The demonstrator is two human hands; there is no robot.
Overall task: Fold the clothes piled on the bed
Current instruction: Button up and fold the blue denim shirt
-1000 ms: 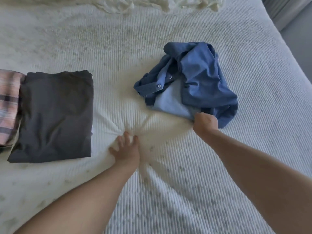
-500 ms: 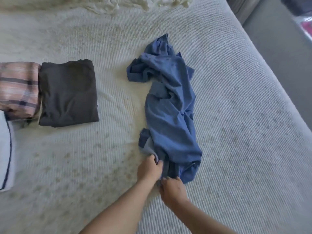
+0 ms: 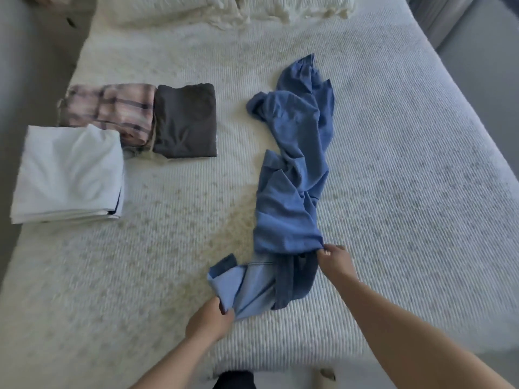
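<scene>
A crumpled blue button shirt (image 3: 292, 169) lies stretched out lengthwise on the white ribbed bed (image 3: 407, 178), its near end pulled toward me. My left hand (image 3: 209, 321) is closed on a pale-blue inside-out corner of the shirt at the near left. My right hand (image 3: 335, 259) pinches a fold of the shirt's darker blue cloth a little farther away and to the right. Three folded items sit at the left: a dark grey garment (image 3: 185, 120), a pink plaid one (image 3: 118, 110) and a white one (image 3: 67, 172).
Rumpled cream bedding and pillows (image 3: 280, 9) lie along the head of the bed. The bed's near edge runs just below my forearms, with a dark object (image 3: 234, 380) under it. Grey floor and furniture (image 3: 477, 37) border the right side.
The shirt went from a bunched heap to a long strip drawn toward me. My hands have moved apart, the left pulling a corner out to the near left. The view shifted back, showing the white folded item.
</scene>
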